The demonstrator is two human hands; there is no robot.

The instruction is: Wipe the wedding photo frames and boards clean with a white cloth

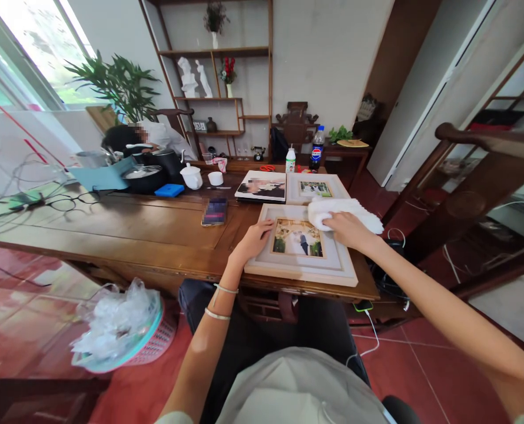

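The right hand [345,228] is closed on a white cloth [354,213], its long axis running left to right, over the far right corner of the picture frame [301,275]. The frame lies face up at the near edge of the table [178,227], its longer side seemingly crosswise. The left hand [256,237], unclenched, rests fingers on the frame's left side

Pepsi label [316,154] on dark bottle [319,140], digit 3 on small shelf sign [199,126]
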